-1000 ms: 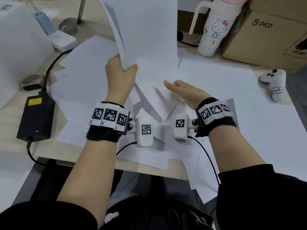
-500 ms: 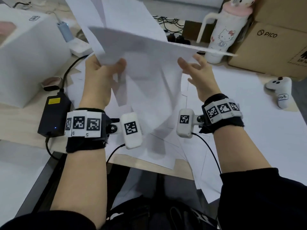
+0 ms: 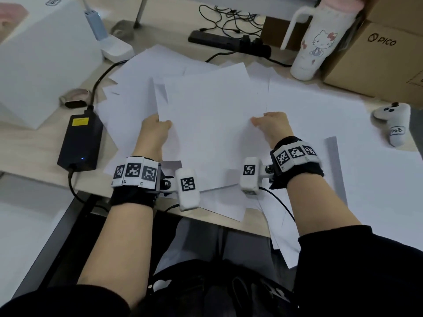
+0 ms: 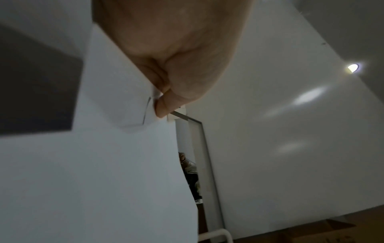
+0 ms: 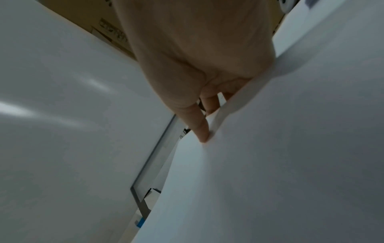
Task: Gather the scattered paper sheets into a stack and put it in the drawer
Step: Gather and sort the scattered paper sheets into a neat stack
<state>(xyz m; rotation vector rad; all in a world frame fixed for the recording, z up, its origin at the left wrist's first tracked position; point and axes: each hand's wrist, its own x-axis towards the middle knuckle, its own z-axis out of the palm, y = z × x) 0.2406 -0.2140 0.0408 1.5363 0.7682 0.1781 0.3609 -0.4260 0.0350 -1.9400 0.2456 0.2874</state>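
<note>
Several white paper sheets lie scattered over the wooden desk [image 3: 34, 143], some at the left [image 3: 128, 92] and some at the right [image 3: 320, 115]. I hold a loose bunch of sheets [image 3: 210, 124] nearly flat, low over the desk. My left hand [image 3: 155, 131] pinches its left edge, thumb on top. In the left wrist view the left hand [image 4: 166, 102] pinches that paper [image 4: 104, 164]. My right hand [image 3: 272, 126] holds the right edge, thumb on top. In the right wrist view its fingers [image 5: 200, 126] lie against the sheet [image 5: 270, 164]. No drawer is in view.
A black power adapter [image 3: 80, 143] and a white box [image 3: 41, 53] sit at the left. At the back stand a power strip [image 3: 229, 44], a white tumbler [image 3: 315, 42] and a cardboard box [image 3: 377, 56]. A white controller [image 3: 393, 124] lies at the right.
The bunch, held up and tilted in my left hand, has come down nearly flat over the desk. My right hand has moved from the desk and taken hold of its right edge.
</note>
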